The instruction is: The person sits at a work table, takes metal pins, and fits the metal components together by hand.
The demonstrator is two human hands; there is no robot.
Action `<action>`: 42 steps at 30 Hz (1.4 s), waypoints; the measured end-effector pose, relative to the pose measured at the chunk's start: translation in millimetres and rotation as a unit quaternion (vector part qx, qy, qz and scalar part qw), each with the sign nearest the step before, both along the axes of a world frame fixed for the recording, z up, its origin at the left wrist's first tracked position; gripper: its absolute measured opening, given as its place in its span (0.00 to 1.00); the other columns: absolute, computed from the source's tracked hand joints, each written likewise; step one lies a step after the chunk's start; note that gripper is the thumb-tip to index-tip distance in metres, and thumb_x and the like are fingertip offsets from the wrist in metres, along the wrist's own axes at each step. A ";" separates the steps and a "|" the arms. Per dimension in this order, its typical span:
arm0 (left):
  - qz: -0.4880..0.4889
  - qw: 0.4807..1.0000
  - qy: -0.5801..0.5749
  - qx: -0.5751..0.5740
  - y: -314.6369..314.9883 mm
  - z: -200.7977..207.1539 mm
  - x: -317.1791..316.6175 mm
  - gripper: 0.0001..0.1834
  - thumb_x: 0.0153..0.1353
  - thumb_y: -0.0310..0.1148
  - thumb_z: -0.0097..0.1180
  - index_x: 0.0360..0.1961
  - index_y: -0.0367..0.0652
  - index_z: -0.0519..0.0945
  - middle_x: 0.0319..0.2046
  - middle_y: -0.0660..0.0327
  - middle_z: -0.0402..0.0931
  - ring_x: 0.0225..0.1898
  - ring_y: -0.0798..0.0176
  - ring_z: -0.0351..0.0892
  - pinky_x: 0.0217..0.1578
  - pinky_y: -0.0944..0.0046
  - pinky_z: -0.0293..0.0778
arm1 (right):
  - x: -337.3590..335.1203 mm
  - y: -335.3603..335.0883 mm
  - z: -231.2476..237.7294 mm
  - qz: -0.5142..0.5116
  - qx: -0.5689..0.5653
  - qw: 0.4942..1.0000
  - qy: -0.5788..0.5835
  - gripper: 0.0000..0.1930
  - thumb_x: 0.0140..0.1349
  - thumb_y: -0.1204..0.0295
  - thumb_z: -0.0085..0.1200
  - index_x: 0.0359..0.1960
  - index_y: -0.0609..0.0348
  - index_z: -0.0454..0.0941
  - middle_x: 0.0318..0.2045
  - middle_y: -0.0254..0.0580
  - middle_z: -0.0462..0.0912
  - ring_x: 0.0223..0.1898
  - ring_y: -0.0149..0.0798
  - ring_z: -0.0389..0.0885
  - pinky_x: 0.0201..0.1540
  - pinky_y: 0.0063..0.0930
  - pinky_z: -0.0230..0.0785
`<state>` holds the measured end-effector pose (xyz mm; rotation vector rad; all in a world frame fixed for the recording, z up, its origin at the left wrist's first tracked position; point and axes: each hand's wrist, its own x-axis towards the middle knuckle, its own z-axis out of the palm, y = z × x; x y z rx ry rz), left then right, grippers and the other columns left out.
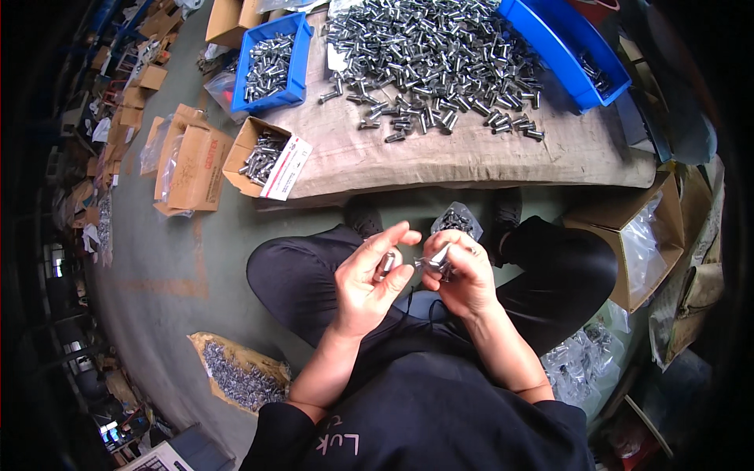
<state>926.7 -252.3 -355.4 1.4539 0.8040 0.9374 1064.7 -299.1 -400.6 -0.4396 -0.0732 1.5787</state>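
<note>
My left hand (365, 282) holds a short shiny metal cylinder (386, 265) between its curled fingers and thumb. Close beside it, my right hand (467, 282) is closed around several small metal pieces (437, 263), some of which stick out toward the left hand. Their exact kind is partly hidden by the fingers. Just beyond the right hand, a clear plastic bag (458, 217) shows small dark metal parts inside. Farther off, a large heap of shiny bolt-like metal pieces (440, 59) lies spread on a cloth-covered table (345, 169).
Blue bins (302, 59) (565, 51) with metal pieces stand on the table's left and right. An open carton (245, 157) of pieces sits at its near left corner. Cardboard boxes (188, 169) (628, 243) flank me. Loose parts lie on brown sheeting (206, 345); plastic bags (581, 357) lie right.
</note>
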 end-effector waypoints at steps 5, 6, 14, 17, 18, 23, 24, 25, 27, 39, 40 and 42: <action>-0.040 0.973 -0.105 -0.201 4.4 6.1 2.3 0.41 0.58 0.57 0.37 0.62 0.36 0.46 0.47 0.47 0.65 0.20 0.78 0.59 0.19 0.80 0.59 | 5.7 4.3 5.2 0.053 0.029 0.993 0.098 0.10 0.53 0.69 0.54 0.30 0.63 0.71 0.28 0.45 0.73 0.22 0.32 0.72 0.17 0.23 0.68; -0.045 0.981 -0.041 -0.184 5.7 7.7 2.3 0.45 0.56 0.63 0.31 0.62 0.36 0.43 0.47 0.48 0.64 0.20 0.79 0.60 0.19 0.80 0.59 | 6.2 2.3 3.9 0.097 -0.008 0.995 0.018 0.10 0.52 0.69 0.54 0.31 0.63 0.72 0.25 0.44 0.73 0.20 0.32 0.71 0.16 0.22 0.66; -0.033 0.991 0.125 -0.021 5.1 4.3 3.0 0.46 0.55 0.63 0.31 0.61 0.33 0.46 0.44 0.51 0.67 0.24 0.76 0.67 0.20 0.80 0.62 | -4.4 2.5 18.0 0.118 -0.017 0.943 -0.310 0.10 0.51 0.74 0.57 0.35 0.63 0.78 0.23 0.34 0.78 0.18 0.19 0.67 0.17 0.12 0.58; -0.037 0.991 0.089 -0.092 6.8 6.3 -1.8 0.43 0.58 0.60 0.32 0.60 0.31 0.47 0.45 0.51 0.67 0.26 0.74 0.69 0.21 0.79 0.64 | -2.7 -1.9 9.8 0.088 -0.052 0.949 -0.299 0.09 0.50 0.75 0.58 0.34 0.64 0.78 0.23 0.34 0.78 0.18 0.18 0.67 0.17 0.11 0.57; -0.019 0.990 0.108 -0.083 6.5 4.4 -5.9 0.38 0.61 0.54 0.33 0.58 0.29 0.52 0.44 0.51 0.68 0.28 0.72 0.71 0.22 0.78 0.65 | -3.4 -4.0 6.6 0.058 -0.054 0.961 -0.265 0.09 0.50 0.75 0.58 0.34 0.65 0.78 0.23 0.35 0.78 0.17 0.20 0.67 0.17 0.12 0.57; -0.001 0.980 0.097 -0.176 0.0 2.8 -14.8 0.15 0.60 0.35 0.48 0.41 0.33 0.73 0.26 0.62 0.75 0.21 0.77 0.69 0.20 0.79 0.65 | -5.9 -5.3 0.1 0.009 -0.057 0.978 -0.202 0.11 0.49 0.77 0.58 0.35 0.67 0.75 0.22 0.43 0.78 0.14 0.24 0.66 0.14 0.16 0.55; 0.000 0.976 0.080 -0.201 -1.3 2.8 -13.7 0.12 0.59 0.32 0.50 0.39 0.33 0.75 0.24 0.63 0.74 0.22 0.77 0.70 0.21 0.79 0.65 | -6.6 -5.3 -0.1 0.001 -0.051 0.978 -0.201 0.11 0.50 0.77 0.57 0.36 0.67 0.75 0.22 0.43 0.78 0.14 0.24 0.67 0.14 0.16 0.56; -0.001 0.976 0.080 -0.201 -1.6 3.2 -12.4 0.12 0.59 0.32 0.50 0.39 0.33 0.75 0.24 0.63 0.74 0.22 0.77 0.70 0.21 0.79 0.65 | -7.1 -5.4 -0.2 -0.007 -0.045 0.979 -0.199 0.11 0.50 0.77 0.57 0.36 0.67 0.75 0.22 0.44 0.78 0.14 0.24 0.67 0.14 0.16 0.56; 0.032 0.980 0.060 -0.188 -2.1 5.1 -9.7 0.10 0.57 0.27 0.51 0.38 0.32 0.75 0.23 0.63 0.74 0.22 0.77 0.70 0.21 0.79 0.66 | -7.9 -5.4 0.1 -0.003 -0.050 0.979 -0.199 0.11 0.50 0.77 0.57 0.36 0.67 0.75 0.22 0.44 0.78 0.14 0.24 0.67 0.14 0.15 0.56; 0.020 0.999 0.038 0.028 -1.1 6.6 -2.8 0.10 0.52 0.17 0.54 0.37 0.29 0.74 0.35 0.60 0.71 0.34 0.71 0.72 0.34 0.74 0.70 | -6.4 -4.7 6.4 -0.009 -0.040 0.983 -0.178 0.11 0.51 0.79 0.56 0.36 0.67 0.75 0.24 0.43 0.79 0.16 0.25 0.69 0.15 0.16 0.58; 0.019 0.999 0.038 0.027 -1.3 5.1 -3.1 0.10 0.52 0.17 0.54 0.37 0.29 0.74 0.35 0.60 0.71 0.34 0.71 0.72 0.34 0.74 0.70 | -6.3 -4.6 6.5 -0.011 -0.040 0.984 -0.175 0.11 0.50 0.79 0.56 0.36 0.68 0.75 0.24 0.43 0.78 0.16 0.24 0.69 0.15 0.16 0.58; 0.031 0.993 0.076 0.081 -2.1 0.4 -4.5 0.10 0.52 0.20 0.55 0.37 0.30 0.74 0.35 0.60 0.71 0.34 0.70 0.71 0.35 0.73 0.70 | -6.2 -4.4 7.5 -0.015 -0.035 0.982 -0.187 0.11 0.50 0.79 0.56 0.36 0.68 0.75 0.24 0.44 0.78 0.16 0.25 0.69 0.15 0.15 0.59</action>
